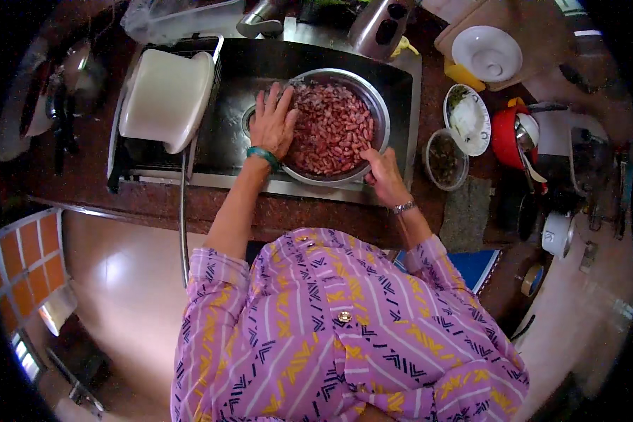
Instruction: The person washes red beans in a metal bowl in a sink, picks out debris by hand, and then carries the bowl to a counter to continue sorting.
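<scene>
A stainless steel bowl full of wet reddish beans or peanuts is over the sink. My right hand grips the bowl's near right rim, thumb on the inside. At the left rim lies my left hand, palm down, fingers a little apart and pointing away from me. It covers part of that rim and touches the edge of the contents. Some clear water shows at the bowl's far left side. Beneath my left hand, the round sink drain is partly hidden.
A white plastic piece sits on a dish rack at left. Behind the sink stand a metal faucet and a perforated metal holder. To the right are a plate with white food, a clear tub and a red pot.
</scene>
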Demonstrator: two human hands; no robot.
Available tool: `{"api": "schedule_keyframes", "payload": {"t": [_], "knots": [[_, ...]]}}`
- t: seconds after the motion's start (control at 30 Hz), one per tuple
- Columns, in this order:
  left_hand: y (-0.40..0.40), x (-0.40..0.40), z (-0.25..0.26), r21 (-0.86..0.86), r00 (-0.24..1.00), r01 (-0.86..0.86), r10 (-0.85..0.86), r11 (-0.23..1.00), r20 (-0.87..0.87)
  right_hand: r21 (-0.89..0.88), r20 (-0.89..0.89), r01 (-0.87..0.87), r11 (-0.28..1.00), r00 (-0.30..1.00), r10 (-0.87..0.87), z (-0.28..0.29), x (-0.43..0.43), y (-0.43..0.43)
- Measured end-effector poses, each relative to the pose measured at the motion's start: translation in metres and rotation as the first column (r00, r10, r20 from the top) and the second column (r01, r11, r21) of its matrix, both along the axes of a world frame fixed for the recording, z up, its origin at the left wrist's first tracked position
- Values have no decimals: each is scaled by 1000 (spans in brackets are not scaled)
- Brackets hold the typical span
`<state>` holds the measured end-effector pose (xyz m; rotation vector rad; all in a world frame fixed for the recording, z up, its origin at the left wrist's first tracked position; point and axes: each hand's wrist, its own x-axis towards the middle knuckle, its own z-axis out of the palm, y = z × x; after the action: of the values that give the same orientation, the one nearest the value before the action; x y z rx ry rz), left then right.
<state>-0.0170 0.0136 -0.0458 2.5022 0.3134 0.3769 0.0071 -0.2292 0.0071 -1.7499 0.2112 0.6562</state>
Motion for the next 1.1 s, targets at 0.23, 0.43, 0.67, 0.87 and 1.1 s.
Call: {"api": "schedule_keyframes", "payload": {"t": [0.23,0.43,0.67,0.87,1.1], "knots": [[0,1,5,130,998,4,3,992,-58,3,-13,-69,998,998,69,21,2,10],[-1,6,13,243,999,21,-9,970,-53,-28,140,-147,989,979,150,4,10,2],[-11,11,5,176,982,92,-59,980,-180,1,-44,52,999,998,-52,11,8,10],[-20,19,8,199,983,167,-147,966,-114,-27,-36,247,969,968,-248,-1,-3,-4],[-20,32,-6,241,978,205,-191,949,-78,27,22,135,991,991,-135,12,-1,-4]]}}
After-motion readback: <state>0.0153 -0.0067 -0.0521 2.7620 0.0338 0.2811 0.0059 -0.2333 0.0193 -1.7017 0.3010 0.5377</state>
